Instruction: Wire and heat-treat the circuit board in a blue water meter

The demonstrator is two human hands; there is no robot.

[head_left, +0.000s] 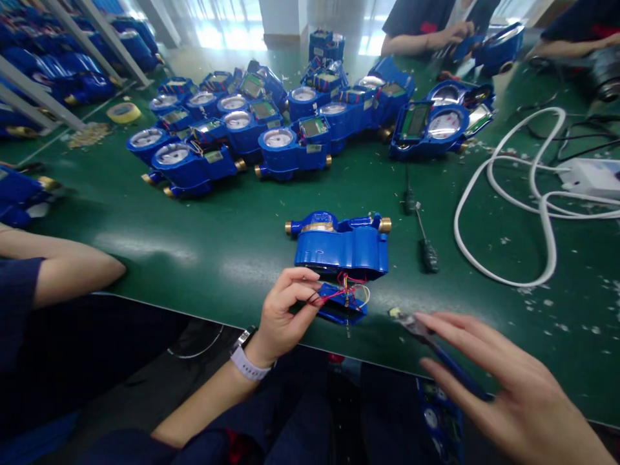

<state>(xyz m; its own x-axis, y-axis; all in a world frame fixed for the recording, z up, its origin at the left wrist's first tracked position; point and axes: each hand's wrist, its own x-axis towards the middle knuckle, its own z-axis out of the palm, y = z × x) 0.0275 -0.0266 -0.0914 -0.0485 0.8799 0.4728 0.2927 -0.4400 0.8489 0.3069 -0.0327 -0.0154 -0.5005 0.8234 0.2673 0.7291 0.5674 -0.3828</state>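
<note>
A blue water meter point(341, 248) with brass ends lies on its side on the green table in front of me. Thin red, yellow and white wires point(346, 289) run from its underside to a small blue electronics module point(339, 313). My left hand point(290, 307) pinches the module's left end and the wires there between thumb and fingers. To the right, my right hand point(498, 368) has its fingers apart over a pair of blue-handled cutting pliers point(453, 365). The pliers lie on the table, jaws pointing left toward a pale yellowish scrap point(394, 312). The fingertips appear close to the jaws; contact is unclear.
Several blue meters point(295, 145) crowd the table's far side. Two screwdrivers point(428, 255) lie right of the meter, beside a looped white cable point(460, 226). Yellow tape point(124, 113) sits at the left. A neighbour's arm point(72, 265) rests on the left edge; co-workers' hands point(455, 35) work opposite.
</note>
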